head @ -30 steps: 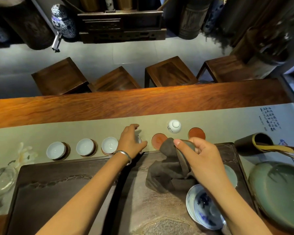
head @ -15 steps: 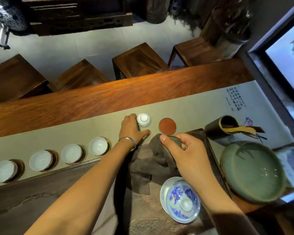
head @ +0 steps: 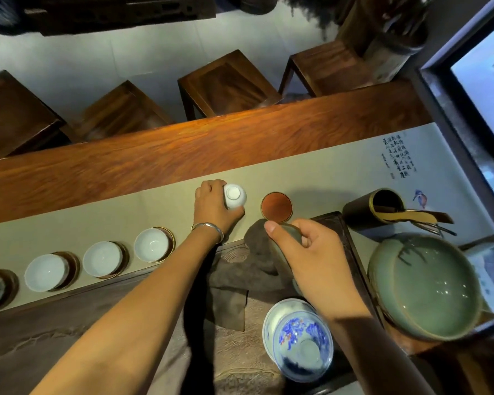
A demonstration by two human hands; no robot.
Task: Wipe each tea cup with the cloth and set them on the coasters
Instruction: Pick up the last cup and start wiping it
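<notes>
The left hand (head: 211, 206) grips a white tea cup (head: 234, 196) tipped with its foot toward the camera, just left of a bare red coaster (head: 276, 207). The right hand (head: 311, 252) pinches the brown cloth (head: 254, 269) around a greenish cup. Four cups (head: 151, 245) sit upright on coasters along the grey runner (head: 154, 201) on the wooden desk (head: 183, 149).

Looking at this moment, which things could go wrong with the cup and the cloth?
The left hand grips an upturned white cup by its side; turning it one-handed, it might slip onto the runner. The right hand holds the brown cloth, whose hanging folds could brush the blue-and-white bowl.
</notes>
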